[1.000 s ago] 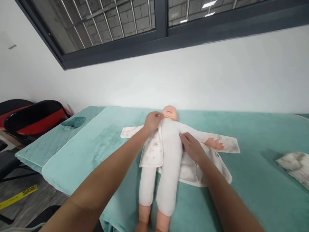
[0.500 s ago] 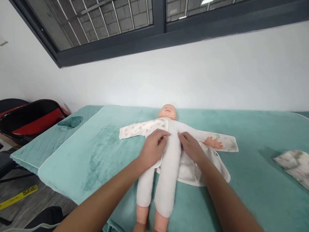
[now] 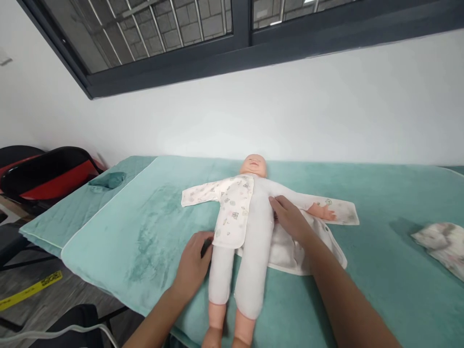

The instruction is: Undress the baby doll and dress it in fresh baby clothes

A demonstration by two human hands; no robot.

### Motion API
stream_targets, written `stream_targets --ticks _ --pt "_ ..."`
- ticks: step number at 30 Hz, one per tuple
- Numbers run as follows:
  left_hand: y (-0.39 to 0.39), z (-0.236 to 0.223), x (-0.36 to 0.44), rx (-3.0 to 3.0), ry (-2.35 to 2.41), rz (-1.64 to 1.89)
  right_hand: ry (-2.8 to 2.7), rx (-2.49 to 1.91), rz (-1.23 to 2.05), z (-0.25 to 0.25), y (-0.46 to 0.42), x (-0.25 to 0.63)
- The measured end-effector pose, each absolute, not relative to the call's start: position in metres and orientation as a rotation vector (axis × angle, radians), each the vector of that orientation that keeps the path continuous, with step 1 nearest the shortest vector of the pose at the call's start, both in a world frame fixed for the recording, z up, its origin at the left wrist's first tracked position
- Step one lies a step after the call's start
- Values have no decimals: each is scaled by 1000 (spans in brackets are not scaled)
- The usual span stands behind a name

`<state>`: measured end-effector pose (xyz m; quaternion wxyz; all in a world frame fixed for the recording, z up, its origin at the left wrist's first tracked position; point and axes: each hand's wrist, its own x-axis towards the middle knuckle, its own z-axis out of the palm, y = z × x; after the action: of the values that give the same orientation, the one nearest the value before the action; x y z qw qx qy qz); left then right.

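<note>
A baby doll (image 3: 258,212) with a white cloth body lies on its back, legs towards me. A white baby shirt (image 3: 232,212) with small printed animals covers one side of its chest, with the sleeve spread left. The shirt's other half (image 3: 290,249) lies opened out on the right, inside up. The doll's small hand rests on that side's sleeve (image 3: 342,212). My left hand (image 3: 195,258) is curled at the shirt's lower left corner, fingertips at the hem. My right hand (image 3: 290,220) grips the side of the doll's torso, thumb partly hidden.
A green plush cover (image 3: 155,232) lies under the doll. Another printed cloth (image 3: 444,244) is bunched at the far right. Black and red chairs (image 3: 54,174) stand at the left. Behind is a white wall (image 3: 253,116) below a dark-framed window (image 3: 241,29).
My left hand has moved from the chest down and left to the shirt's lower corner, uncovering the printed front panel lying flat. My right hand stays at the doll's side.
</note>
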<state>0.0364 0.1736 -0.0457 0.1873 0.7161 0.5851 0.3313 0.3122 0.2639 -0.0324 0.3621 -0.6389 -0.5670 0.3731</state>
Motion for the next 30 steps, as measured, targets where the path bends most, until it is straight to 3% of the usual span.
stream_targets --ticks 11,17,22,26,30 --pt "162 -38 40 2016 1522 1160 -1475 -1599 1017 -28 266 320" --pt "217 6 95 2178 1390 1260 -1177 -1833 497 -14 262 374" --pt "275 24 182 2729 1087 736 -1226 -2277 150 -22 261 413" --pt "300 16 243 3077 977 135 -1363 -2228 218 -34 266 420" --pt "310 6 270 3187 908 -55 -1314 -2069 318 -36 269 427"
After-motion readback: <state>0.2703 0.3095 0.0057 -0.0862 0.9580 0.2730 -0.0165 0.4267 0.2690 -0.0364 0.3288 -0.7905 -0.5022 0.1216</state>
